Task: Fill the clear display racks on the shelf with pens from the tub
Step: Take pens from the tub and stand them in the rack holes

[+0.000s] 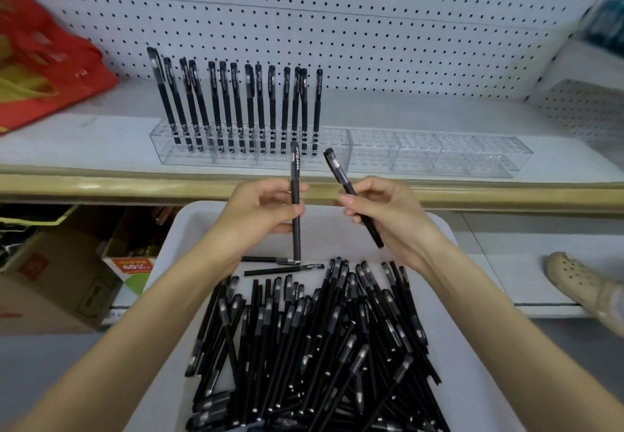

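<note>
A white tub (175, 249) below me holds a heap of several black pens (314, 340). My left hand (260, 210) pinches one black pen (295, 175) upright, cap up. In my right hand (385, 210) a second black pen (339, 173) is gripped, tilted with its cap up and to the left. Both hands hover over the tub's far end, just below the shelf edge. On the shelf stand two clear racks: the left rack (169, 151) carries several upright pens (243, 107), the right rack (439, 154) holds none.
The white shelf (84, 141) has a tan front lip and a pegboard back (337, 26). A red bag (44, 63) lies at the shelf's left. Cardboard boxes (50, 283) sit below left. A foot in a beige clog (570, 276) is at the right.
</note>
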`<state>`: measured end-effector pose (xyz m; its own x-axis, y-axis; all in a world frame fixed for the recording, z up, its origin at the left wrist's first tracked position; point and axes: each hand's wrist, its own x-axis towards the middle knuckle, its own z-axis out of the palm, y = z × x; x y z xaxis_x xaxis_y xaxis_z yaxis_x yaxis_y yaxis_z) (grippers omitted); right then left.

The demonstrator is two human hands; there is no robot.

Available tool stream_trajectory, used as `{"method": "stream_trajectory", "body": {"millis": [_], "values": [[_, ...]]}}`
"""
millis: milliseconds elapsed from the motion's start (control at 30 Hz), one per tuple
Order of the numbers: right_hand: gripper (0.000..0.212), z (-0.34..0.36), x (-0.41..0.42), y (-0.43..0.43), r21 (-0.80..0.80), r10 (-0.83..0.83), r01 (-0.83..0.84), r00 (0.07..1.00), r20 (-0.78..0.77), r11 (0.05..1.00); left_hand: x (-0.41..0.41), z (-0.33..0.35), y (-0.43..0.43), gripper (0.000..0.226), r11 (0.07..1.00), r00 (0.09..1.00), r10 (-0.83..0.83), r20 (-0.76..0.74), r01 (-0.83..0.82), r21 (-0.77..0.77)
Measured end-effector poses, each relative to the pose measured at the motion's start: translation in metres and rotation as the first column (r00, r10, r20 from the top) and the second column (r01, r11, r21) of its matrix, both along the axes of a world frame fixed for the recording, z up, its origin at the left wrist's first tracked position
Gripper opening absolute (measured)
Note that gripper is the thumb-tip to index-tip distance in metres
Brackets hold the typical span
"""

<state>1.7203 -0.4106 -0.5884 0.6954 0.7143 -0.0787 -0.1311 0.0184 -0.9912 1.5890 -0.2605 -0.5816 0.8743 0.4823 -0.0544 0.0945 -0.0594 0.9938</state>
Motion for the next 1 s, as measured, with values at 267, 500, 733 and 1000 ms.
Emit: {"method": "stream_trajectory", "body": {"millis": [267, 500, 733, 1000], "values": [[0.011, 0.042, 0.046, 0.024, -0.088, -0.028, 0.068, 0.919, 0.394, 0.994, 0.027, 0.024, 0.023, 0.030, 0.991, 0.979, 0.130, 0.157, -0.133, 0.010], [0.007, 0.076, 0.081, 0.042, -0.048, -0.065, 0.093, 0.911, 0.408, 0.995, 0.042, 0.028, 0.035, 0.022, 0.990, 0.978, 0.130, 0.163, -0.138, 0.035], [0.014, 0.076, 0.105, 0.071, 0.092, -0.198, 0.177, 0.911, 0.362, 0.980, 0.047, 0.022, 0.042, 0.019, 0.988, 0.973, 0.149, 0.178, -0.152, 0.006], [0.017, 0.061, 0.111, 0.093, 0.046, -0.194, 0.203, 0.812, 0.551, 0.978, 0.048, 0.010, 0.038, 0.016, 0.993, 0.979, 0.114, 0.169, -0.112, -0.023]]}}
